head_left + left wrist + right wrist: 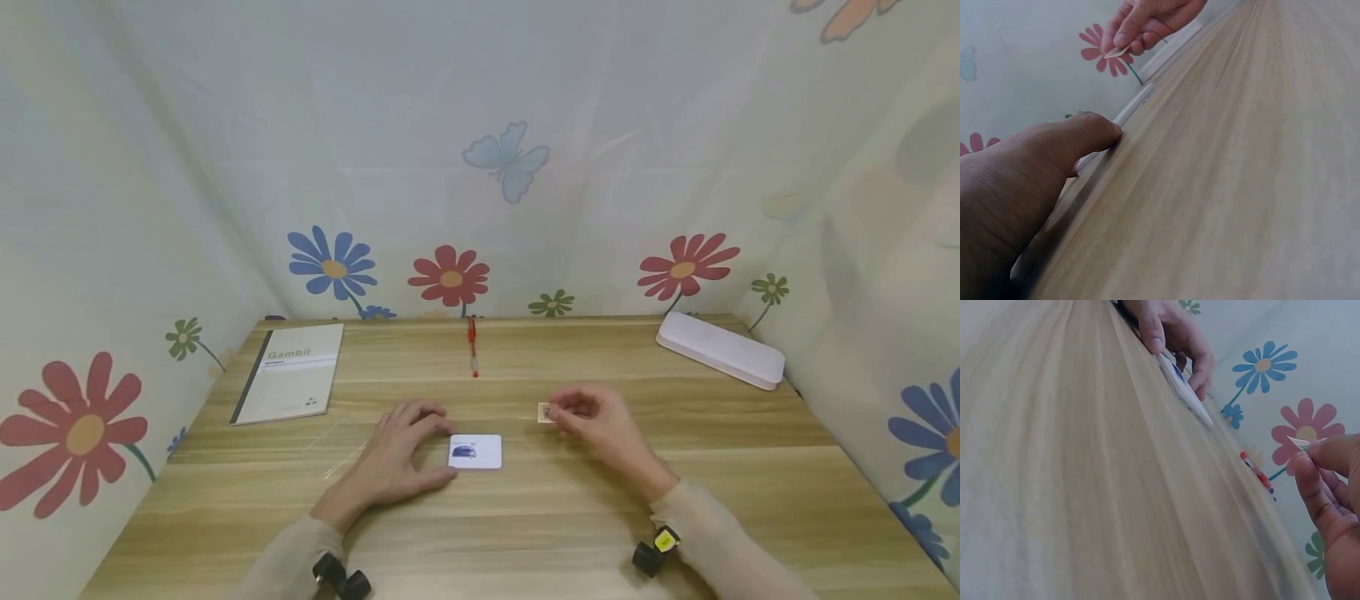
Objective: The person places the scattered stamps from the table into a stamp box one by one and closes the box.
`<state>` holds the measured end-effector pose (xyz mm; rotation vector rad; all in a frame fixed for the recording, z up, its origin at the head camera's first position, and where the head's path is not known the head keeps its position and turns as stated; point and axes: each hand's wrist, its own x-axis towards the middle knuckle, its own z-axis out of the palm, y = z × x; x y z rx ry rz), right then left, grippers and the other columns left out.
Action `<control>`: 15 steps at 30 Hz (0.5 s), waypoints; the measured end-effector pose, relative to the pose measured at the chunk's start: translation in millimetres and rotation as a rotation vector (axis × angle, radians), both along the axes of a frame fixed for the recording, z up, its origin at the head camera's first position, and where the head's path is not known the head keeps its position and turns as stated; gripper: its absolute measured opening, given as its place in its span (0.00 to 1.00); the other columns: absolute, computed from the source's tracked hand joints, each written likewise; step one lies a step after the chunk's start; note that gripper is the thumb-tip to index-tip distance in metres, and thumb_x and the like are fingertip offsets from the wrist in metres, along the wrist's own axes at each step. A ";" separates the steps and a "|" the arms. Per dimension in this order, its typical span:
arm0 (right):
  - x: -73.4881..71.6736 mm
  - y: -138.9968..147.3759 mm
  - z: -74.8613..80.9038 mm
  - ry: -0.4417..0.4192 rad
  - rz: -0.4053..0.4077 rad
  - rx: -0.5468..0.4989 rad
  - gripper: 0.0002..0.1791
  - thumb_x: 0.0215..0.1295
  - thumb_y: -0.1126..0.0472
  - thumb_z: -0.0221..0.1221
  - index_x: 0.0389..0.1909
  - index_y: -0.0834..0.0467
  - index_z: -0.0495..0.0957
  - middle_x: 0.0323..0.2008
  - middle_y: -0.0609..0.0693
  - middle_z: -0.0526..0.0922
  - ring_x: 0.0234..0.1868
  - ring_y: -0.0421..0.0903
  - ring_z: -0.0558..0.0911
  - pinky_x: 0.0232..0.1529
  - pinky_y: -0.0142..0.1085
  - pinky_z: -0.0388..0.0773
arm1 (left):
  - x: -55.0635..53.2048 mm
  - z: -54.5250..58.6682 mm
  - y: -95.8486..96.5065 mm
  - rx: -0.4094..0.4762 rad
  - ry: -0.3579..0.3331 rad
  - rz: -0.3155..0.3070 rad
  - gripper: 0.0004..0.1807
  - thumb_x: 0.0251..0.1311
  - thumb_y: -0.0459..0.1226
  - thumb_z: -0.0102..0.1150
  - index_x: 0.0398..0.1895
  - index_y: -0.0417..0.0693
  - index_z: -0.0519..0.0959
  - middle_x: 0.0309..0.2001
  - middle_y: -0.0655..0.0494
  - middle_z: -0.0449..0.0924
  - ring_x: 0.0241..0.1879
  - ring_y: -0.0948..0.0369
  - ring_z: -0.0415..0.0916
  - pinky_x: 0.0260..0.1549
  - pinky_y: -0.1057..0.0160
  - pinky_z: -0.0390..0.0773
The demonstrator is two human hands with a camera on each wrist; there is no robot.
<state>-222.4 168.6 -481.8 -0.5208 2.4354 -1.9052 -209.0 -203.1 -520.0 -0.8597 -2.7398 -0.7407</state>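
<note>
A white card-sized flat block (489,452) with rounded corners lies on the table, a blue picture printed on its left part. My left hand (405,454) holds it at the left end, thumb at the near corner and fingertips at the far one. In the right wrist view, the block (1186,390) shows some thickness between thumb and fingers. My right hand (600,421) pinches a small stamp-like paper square (543,412) with dark print, to the right of the block. The paper's (1298,444) edge sticks out past the thumb and forefinger.
A Gambit notebook (296,375) lies at the back left, with a clear plastic sheet (337,450) near it. A red pen (473,346) lies at the back middle. The white pencil case (720,350) is at the back right. Flowered curtains (390,167) enclose the wooden table.
</note>
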 end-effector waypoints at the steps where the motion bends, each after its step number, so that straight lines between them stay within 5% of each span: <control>1: 0.5 -0.7 -0.6 -0.002 0.004 0.005 0.10 0.72 0.71 0.71 0.51 0.68 0.88 0.41 0.60 0.91 0.36 0.48 0.90 0.36 0.36 0.89 | -0.1 -0.1 0.2 -0.001 0.000 -0.001 0.33 0.57 0.65 0.78 0.64 0.70 0.84 0.73 0.58 0.75 0.75 0.51 0.68 0.73 0.36 0.66; 15: 4.5 -15.0 -6.7 -0.043 0.098 0.000 0.11 0.72 0.70 0.72 0.51 0.68 0.88 0.43 0.62 0.92 0.38 0.51 0.91 0.38 0.37 0.90 | 1.0 3.2 2.0 0.010 0.010 -0.002 0.33 0.56 0.63 0.80 0.64 0.68 0.85 0.72 0.57 0.76 0.74 0.50 0.69 0.71 0.37 0.68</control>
